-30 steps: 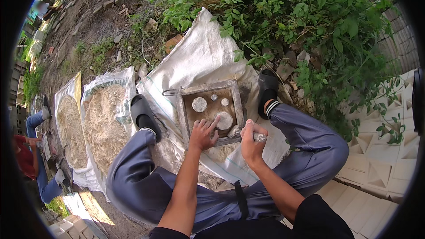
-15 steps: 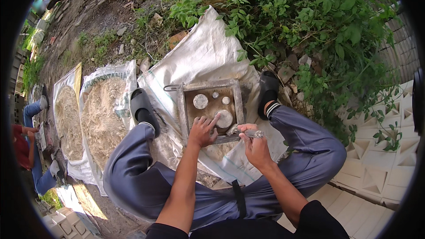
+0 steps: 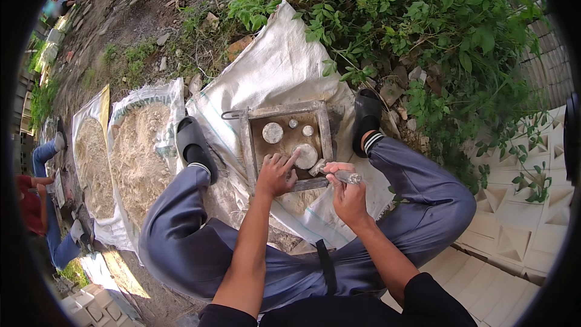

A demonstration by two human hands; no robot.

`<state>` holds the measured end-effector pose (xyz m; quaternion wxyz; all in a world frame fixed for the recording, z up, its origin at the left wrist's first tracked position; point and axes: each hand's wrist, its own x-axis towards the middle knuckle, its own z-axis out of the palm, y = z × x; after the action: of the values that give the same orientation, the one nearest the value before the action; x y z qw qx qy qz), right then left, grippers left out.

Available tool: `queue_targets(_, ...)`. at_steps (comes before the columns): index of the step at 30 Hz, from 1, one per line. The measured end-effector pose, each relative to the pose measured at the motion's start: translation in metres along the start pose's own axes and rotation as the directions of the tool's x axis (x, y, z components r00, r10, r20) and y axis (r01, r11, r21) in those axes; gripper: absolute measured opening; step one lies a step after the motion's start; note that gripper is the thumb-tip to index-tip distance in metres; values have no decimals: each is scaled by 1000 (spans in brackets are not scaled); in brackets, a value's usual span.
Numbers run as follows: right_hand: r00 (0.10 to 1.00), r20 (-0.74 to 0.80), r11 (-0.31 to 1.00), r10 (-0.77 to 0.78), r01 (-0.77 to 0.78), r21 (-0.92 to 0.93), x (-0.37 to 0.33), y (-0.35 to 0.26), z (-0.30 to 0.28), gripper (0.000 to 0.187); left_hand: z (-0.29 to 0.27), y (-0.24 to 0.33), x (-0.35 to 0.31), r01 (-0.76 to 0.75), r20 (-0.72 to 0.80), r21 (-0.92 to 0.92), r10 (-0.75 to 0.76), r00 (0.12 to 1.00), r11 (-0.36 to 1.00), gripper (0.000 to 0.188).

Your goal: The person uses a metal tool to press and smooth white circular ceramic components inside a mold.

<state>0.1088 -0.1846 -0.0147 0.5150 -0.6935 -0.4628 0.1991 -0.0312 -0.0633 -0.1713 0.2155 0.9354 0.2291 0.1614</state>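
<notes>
In front of me a shallow square frame (image 3: 245, 156) with grey, caked walls holds a bed of brown sand-like material. Set in it are a large pale disc (image 3: 306, 156), a smaller disc (image 3: 272, 133) at its upper left and two little round pieces, one of them this small disc (image 3: 308, 131). My left hand (image 3: 277, 174) reaches over the near wall, fingers apart, its index fingertip at the large disc's left edge. My right hand (image 3: 349, 192) grips a grey tool (image 3: 346, 177) with a thick handle. The tool's rounded end lies beside the disc's lower right; its kind is unclear.
The frame rests on a white woven sack (image 3: 266, 72) between my feet. To the left lie sacks heaped with pale powder (image 3: 140, 145). Leafy plants (image 3: 423, 30) and stones border the far right; pale patterned blocks (image 3: 508, 224) stand at right. Another person (image 3: 36, 206) sits far left.
The view has shifted slightly. My right hand's tool has tilted a little, its rounded end still by the large disc; my left hand stays at the disc's left edge.
</notes>
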Motion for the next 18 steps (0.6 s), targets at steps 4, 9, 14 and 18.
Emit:
queue_targets(4, 1000, 15, 1000, 18, -18, -23, 1, -16, 3, 15, 0, -5, 0, 3, -26, 0, -3, 1000, 1000, 70)
queue_targets(9, 987, 115, 988, 113, -99, -120, -7, -9, 0, 17, -7, 0, 2, 67, 60, -13, -67, 996, 998, 70)
queue_targets(14, 992, 114, 994, 61, -50, -95, -22, -17, -2, 20, -1, -4, 1, 50, 50, 12, -51, 997, 999, 72)
queue_targets(18, 990, 93, 990, 110, -101, -101, -19, -24, -1, 20, 1, -10, -3, 35, 41, 13, -36, 999, 999, 73)
